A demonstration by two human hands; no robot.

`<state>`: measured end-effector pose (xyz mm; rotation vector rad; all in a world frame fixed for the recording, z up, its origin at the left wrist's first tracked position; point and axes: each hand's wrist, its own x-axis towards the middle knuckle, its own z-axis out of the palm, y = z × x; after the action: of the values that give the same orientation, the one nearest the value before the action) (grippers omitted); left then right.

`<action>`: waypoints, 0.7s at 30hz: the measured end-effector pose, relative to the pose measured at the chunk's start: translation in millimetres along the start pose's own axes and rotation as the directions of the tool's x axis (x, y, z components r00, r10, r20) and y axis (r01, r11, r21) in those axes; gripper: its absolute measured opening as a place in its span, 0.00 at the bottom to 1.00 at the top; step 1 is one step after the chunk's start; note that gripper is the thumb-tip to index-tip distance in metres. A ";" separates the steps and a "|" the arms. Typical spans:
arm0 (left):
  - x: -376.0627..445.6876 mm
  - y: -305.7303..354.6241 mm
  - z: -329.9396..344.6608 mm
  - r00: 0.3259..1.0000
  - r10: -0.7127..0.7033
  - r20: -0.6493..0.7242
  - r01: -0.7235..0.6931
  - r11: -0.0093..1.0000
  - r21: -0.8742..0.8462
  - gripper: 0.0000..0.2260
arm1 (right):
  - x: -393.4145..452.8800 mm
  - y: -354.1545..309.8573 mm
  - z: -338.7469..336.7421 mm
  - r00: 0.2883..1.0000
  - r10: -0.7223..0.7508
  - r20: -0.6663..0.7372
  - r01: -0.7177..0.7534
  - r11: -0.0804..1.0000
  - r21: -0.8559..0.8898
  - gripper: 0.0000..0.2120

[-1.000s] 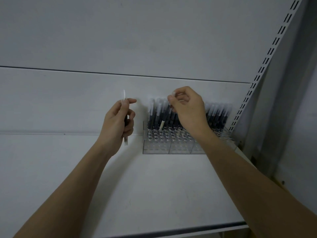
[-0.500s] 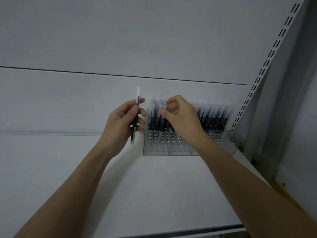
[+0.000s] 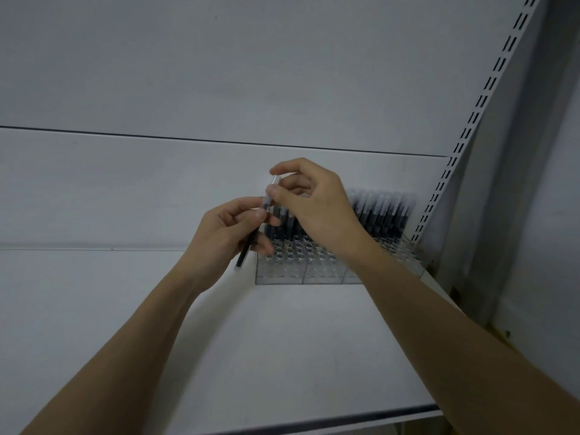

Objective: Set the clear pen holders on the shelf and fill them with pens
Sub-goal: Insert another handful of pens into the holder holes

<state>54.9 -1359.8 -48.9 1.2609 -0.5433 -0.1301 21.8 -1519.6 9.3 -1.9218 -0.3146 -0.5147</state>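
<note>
Since the earlier frame, right hand brought to the pen gripped by left hand; both sets of fingers closed on it. Clear pen holders stood at shelf back right corner, rear rows filled, front holes judged unfilled.

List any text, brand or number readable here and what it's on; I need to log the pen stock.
None can be read.
Held pen, gripped by left hand and right hand: no print visible, blurred.
Pens in the holders: any print is too small and blurred.
Shelf, back panel, slotted upright: no labels or signs.
</note>
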 end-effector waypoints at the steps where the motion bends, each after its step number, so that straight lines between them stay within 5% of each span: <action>1: 0.8 -0.9 -1.1 1.000 0.010 -0.021 -0.009 1.000 0.025 0.13 | 0.0 -0.8 -2.5 1.000 0.006 -0.029 -0.006 1.000 0.005 0.10; 3: 3.7 -4.5 -6.0 0.993 0.065 -0.096 -0.044 0.978 0.204 0.10 | 2.3 -1.7 -9.7 0.994 0.032 -0.109 -0.030 0.999 0.013 0.09; 7: 8.4 -14.0 -16.9 0.986 0.132 -0.106 -0.027 0.741 0.670 0.12 | 8.5 -1.0 -27.5 0.976 0.031 -0.215 -0.044 0.998 -0.055 0.07; 13: 7.5 -28.2 -21.6 0.994 -0.083 0.072 -0.015 0.553 0.833 0.35 | 8.3 8.5 -37.5 0.973 -0.002 -0.230 -0.044 0.979 -0.197 0.06; 21: 10.2 -35.8 -25.0 0.991 -0.079 0.107 -0.056 0.481 0.875 0.34 | 9.6 19.2 -38.3 0.977 -0.018 -0.214 -0.044 0.959 -0.281 0.05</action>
<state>82.3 -1353.4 -83.8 2.3057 -0.7590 0.0838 30.8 -1562.6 11.4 -2.1193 -0.0896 -0.7872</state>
